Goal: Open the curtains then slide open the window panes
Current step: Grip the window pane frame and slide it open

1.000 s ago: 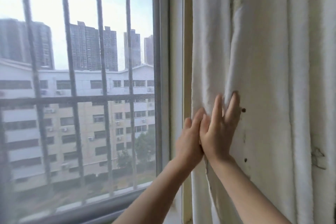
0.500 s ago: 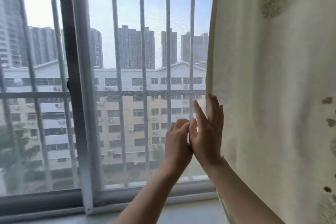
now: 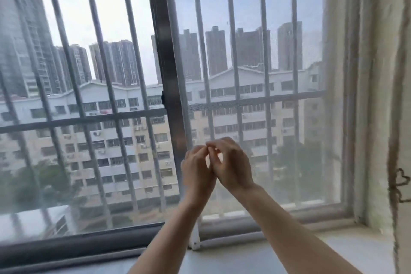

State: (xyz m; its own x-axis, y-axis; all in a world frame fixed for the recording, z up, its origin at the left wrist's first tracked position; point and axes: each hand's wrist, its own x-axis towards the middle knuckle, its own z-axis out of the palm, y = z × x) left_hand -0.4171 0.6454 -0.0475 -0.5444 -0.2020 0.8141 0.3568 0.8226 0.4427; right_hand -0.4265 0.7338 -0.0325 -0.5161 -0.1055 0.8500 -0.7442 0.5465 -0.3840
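Since half a second ago the curtain (image 3: 378, 95) has gone from beneath the palms to the far right edge, about three o'clock, and both hands have left it. Nearest, two bare forearms rise from the bottom edge, cut off below the elbow. Just below centre, the left hand (image 3: 196, 170) and right hand (image 3: 232, 165) meet with fingers curled, fingertips touching each other; blur hides whether anything is pinched between them. Beyond lies the pale sill (image 3: 333, 244), then the window panes (image 3: 251, 62), their dark centre frame (image 3: 165, 73) upright at twelve o'clock. Grey bars (image 3: 263, 51) stand outside the glass. Hazy tower blocks (image 3: 215, 51) fill the distance.
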